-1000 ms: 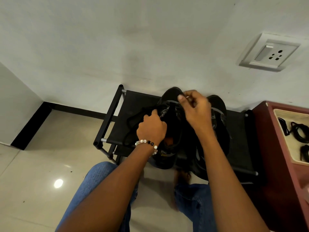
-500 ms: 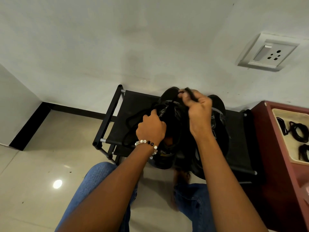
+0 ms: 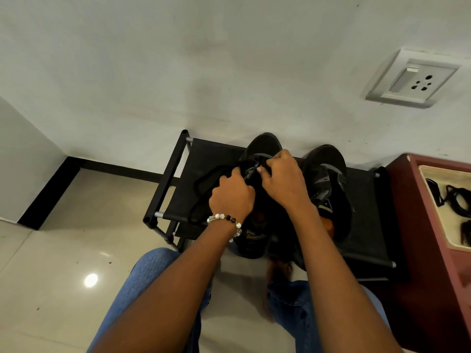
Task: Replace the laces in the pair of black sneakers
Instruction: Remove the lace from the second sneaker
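We are working at the toe-end eyelets of the near black mesh sneaker (image 3: 257, 159), which stands on the low black fabric-topped shoe rack (image 3: 211, 154) against the wall, its mate, the second black sneaker (image 3: 328, 169), just beside it. To do this well, we judge we should keep the shoe steady and draw the lace straight through one eyelet at a time, not yank it. Our left hand (image 3: 232, 197) curls round a loose black lace (image 3: 204, 182) that loops out over the rack fabric. Our right hand (image 3: 283, 179) has its fingers (image 3: 267, 169) narrowed to a pinch at the shoe's upper; what exactly they hold we cannot tell. The shoes look dark and matte, with grey trim.
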The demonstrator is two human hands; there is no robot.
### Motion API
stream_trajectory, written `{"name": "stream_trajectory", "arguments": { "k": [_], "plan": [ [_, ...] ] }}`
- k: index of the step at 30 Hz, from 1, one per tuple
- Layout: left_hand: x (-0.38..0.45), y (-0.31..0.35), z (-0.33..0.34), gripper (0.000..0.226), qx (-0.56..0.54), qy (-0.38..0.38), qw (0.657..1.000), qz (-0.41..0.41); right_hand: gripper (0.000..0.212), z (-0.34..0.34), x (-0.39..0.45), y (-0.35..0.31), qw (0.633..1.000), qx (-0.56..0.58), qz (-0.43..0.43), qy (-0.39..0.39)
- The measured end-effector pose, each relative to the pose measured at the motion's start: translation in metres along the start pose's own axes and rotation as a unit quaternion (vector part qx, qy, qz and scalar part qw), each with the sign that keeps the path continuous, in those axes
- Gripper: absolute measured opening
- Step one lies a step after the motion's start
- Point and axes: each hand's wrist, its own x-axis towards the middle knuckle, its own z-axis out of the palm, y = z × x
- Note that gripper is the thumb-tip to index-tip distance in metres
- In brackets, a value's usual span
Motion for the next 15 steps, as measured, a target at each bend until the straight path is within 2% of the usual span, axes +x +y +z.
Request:
{"name": "stream_trajectory", "arguments": {
  "k": [3,5,6,7,9,13,14,15],
  "plan": [
    [0.000,-0.001,0.000,0.051,-0.001,0.002,1.000,0.002,0.027,0.001,0.000,-0.001,1.000,-0.004,0.000,0.023],
    [-0.001,0.000,-0.001,0.050,-0.003,0.003,1.000,-0.001,0.022,-0.002,0.000,-0.003,0.992,0.106,0.044,0.056],
    [-0.001,0.000,-0.001,0.051,-0.003,0.003,1.000,-0.002,0.018,-0.007,-0.001,-0.004,0.971,0.210,0.084,0.076],
    [-0.001,0.000,-0.001,0.052,-0.002,0.003,1.000,-0.002,0.015,-0.011,-0.001,-0.006,0.929,0.338,0.123,0.089],
    [-0.001,0.001,-0.001,0.053,0.001,0.005,1.000,0.000,0.016,-0.023,-0.002,-0.005,0.817,0.543,0.163,0.102],
    [-0.003,0.003,-0.002,0.050,0.007,0.006,1.000,0.000,0.023,-0.029,-0.008,-0.010,0.689,0.699,0.176,0.073],
    [-0.003,0.003,-0.002,0.051,0.007,0.005,1.000,-0.001,0.023,-0.027,-0.008,-0.013,0.678,0.707,0.187,0.070],
    [-0.003,0.002,-0.002,0.051,0.006,0.003,1.000,-0.002,0.022,-0.024,-0.006,-0.014,0.691,0.693,0.193,0.072]
  ]
}}
